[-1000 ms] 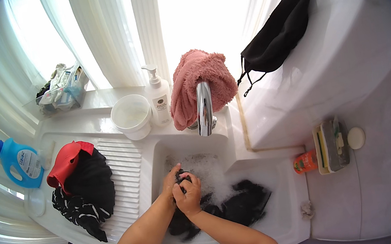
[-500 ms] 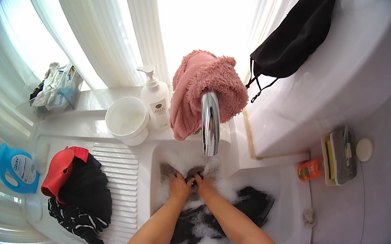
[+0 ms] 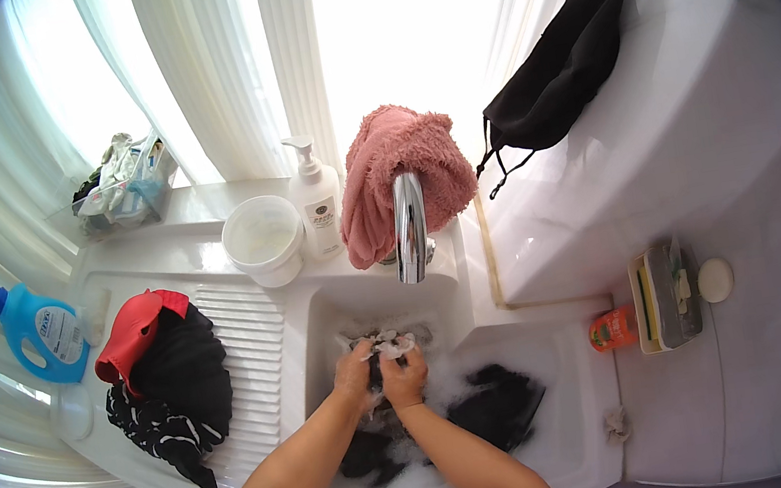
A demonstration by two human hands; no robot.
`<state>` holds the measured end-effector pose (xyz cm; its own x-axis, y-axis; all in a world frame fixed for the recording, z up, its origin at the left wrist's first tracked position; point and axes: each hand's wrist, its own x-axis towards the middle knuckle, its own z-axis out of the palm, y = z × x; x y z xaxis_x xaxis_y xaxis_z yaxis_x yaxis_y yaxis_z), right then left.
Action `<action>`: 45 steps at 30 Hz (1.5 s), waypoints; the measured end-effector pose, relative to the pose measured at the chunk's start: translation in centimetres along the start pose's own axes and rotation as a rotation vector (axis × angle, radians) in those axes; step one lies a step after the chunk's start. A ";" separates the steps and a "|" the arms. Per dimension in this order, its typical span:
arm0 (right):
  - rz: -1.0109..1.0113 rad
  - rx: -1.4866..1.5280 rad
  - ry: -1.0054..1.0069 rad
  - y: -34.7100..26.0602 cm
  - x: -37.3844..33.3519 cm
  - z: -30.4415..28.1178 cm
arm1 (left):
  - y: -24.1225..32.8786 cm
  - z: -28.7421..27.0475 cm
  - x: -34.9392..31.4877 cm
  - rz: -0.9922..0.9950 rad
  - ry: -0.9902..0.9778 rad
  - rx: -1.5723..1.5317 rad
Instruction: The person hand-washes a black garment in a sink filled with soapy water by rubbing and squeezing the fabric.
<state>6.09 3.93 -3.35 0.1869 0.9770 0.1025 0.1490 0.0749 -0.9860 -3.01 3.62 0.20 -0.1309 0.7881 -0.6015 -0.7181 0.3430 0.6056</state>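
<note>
Both my hands are over the soapy water of a white sink [image 3: 580,433]. My left hand [image 3: 353,373] is closed on a dark, wet piece of cloth [image 3: 376,375], and my right hand [image 3: 404,376] grips the same cloth close beside it. White suds cover the cloth's upper part and my fingertips, so its exact kind is hidden. A larger black garment [image 3: 501,407] floats in the foamy water to the right of and below my forearms. The chrome faucet [image 3: 410,231] hangs just beyond my hands, with a fluffy pink towel [image 3: 406,146] draped over its top.
On the ribbed washboard [image 3: 252,366] at left lie black clothes [image 3: 182,366] and a red cap-like item [image 3: 136,332]. A blue detergent bottle [image 3: 40,332], white tub [image 3: 264,243] and pump bottle [image 3: 314,200] stand around it. A black face mask [image 3: 558,78] hangs at right.
My hands have come up from low in the water, drawing the sudsy dark cloth up between them. The view has shifted slightly.
</note>
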 end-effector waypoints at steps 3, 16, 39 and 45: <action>-0.076 -0.046 -0.002 -1.2 -1.4 0.4 | 0.2 -0.1 -0.8 -0.031 0.098 0.071; -0.436 -0.180 -0.099 -7.2 -4.5 1.1 | 1.0 -1.9 -1.5 -0.133 -0.139 -0.159; 0.132 -0.233 -0.573 4.8 3.6 -2.4 | 0.1 -3.0 6.9 0.074 0.160 0.174; -0.341 -0.313 -0.415 -7.8 -2.9 -1.0 | 0.1 -3.7 4.0 0.151 -0.162 0.273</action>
<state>5.37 0.31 4.13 -0.3053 0.9092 0.2831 0.4232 0.3959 -0.8149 -6.17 4.95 -4.07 -0.0954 0.9037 -0.4175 -0.4864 0.3236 0.8116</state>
